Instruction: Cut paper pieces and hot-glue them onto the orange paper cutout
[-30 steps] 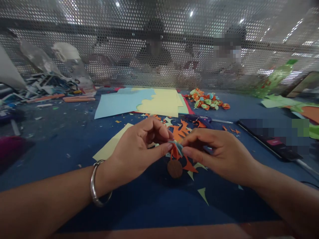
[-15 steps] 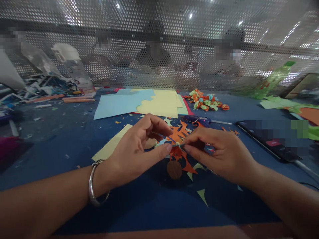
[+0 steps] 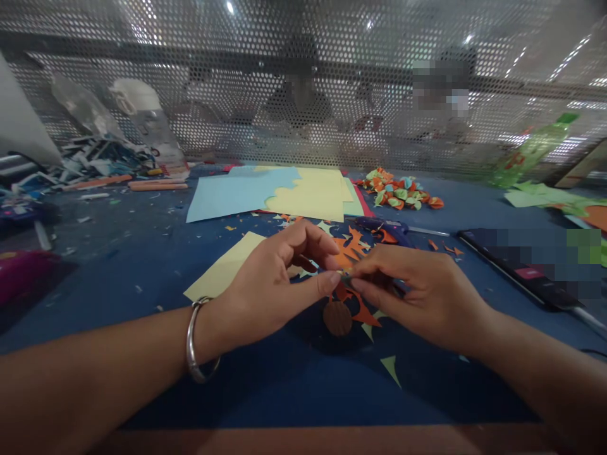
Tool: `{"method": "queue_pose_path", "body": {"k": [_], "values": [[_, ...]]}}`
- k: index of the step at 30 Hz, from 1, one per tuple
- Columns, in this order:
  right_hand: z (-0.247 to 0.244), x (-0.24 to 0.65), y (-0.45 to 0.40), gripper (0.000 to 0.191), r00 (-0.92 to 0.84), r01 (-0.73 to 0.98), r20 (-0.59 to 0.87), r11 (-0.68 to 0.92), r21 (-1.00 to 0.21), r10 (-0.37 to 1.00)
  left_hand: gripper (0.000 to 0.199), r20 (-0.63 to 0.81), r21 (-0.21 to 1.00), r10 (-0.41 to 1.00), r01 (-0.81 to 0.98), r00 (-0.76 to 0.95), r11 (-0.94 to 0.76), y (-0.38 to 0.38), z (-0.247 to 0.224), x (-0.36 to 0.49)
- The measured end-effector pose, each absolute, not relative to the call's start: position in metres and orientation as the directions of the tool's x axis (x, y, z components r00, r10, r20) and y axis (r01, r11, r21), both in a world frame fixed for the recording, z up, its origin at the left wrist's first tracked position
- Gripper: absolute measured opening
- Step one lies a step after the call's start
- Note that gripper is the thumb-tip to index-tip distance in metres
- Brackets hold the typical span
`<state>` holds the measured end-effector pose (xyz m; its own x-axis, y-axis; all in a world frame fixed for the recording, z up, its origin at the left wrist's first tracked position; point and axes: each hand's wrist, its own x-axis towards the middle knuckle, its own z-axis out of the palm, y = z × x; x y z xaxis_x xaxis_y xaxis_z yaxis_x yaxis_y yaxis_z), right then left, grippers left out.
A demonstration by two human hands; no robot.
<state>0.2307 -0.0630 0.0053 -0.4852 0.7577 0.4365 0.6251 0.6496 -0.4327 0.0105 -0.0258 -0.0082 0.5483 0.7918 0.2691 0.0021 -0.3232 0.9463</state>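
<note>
My left hand (image 3: 284, 284) and my right hand (image 3: 422, 294) meet over the blue table. Between their fingertips is a small piece of paper (image 3: 346, 275), mostly hidden. My right thumb and index finger pinch it from the right. The left thumb and bent fingers close on its other side, tips near each other. Just below the fingertips lies a round brown wooden disc (image 3: 337, 318). Orange paper scraps (image 3: 348, 249) spread behind and under the fingers. A pale yellow sheet (image 3: 225, 268) rests beyond my left wrist.
Blue paper (image 3: 232, 194) and yellow paper (image 3: 313, 196) lie stacked at the back, beside a pile of small folded paper pieces (image 3: 403, 193). A purple glue gun (image 3: 391, 229) and a phone (image 3: 512, 268) are to the right. Bottles stand by a perforated screen (image 3: 237, 95), with people behind.
My fingertips have drawn closer together around the small piece, and less of it shows. The whole scene has shifted slightly to the right in view.
</note>
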Motion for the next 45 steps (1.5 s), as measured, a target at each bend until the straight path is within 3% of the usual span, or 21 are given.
{"method": "queue_pose_path", "body": {"k": [11, 18, 24, 28, 32, 40, 45], "values": [[0.003, 0.231, -0.063, 0.011, -0.495, 0.625, 0.438, 0.658, -0.420, 0.750, 0.016, 0.149, 0.988, 0.862, -0.095, 0.485, -0.118, -0.027, -0.009, 0.015], [0.005, 0.236, -0.064, 0.011, -0.466, 0.667, 0.420, 0.621, -0.412, 0.779, 0.011, 0.295, 0.953, 0.901, -0.030, 0.318, -0.301, -0.021, -0.014, 0.008], [0.010, 0.250, -0.057, 0.010, -0.362, 0.726, 0.470, 0.560, -0.400, 0.805, 0.009, 0.338, 0.901, 0.861, 0.132, 0.381, -0.412, -0.029, -0.008, 0.003], [0.015, 0.267, -0.043, 0.009, -0.189, 0.760, 0.483, 0.439, -0.479, 0.855, 0.007, 0.331, 0.889, 0.833, 0.149, 0.443, -0.433, -0.032, -0.007, 0.003], [0.023, 0.289, -0.022, 0.005, 0.112, 0.707, 0.354, 0.176, -0.685, 0.928, 0.008, 0.296, 0.902, 0.848, 0.163, 0.440, -0.400, -0.029, -0.007, 0.004], [0.013, 0.347, 0.029, 0.013, 0.403, 0.650, 0.249, -0.084, -0.755, 0.881, 0.008, 0.291, 0.897, 0.855, 0.189, 0.430, -0.400, -0.023, -0.008, 0.002], [-0.005, 0.376, 0.035, 0.029, 0.436, 0.621, 0.143, -0.182, -0.763, 0.889, 0.008, 0.321, 0.885, 0.852, 0.189, 0.413, -0.425, -0.021, -0.011, -0.001]]}}
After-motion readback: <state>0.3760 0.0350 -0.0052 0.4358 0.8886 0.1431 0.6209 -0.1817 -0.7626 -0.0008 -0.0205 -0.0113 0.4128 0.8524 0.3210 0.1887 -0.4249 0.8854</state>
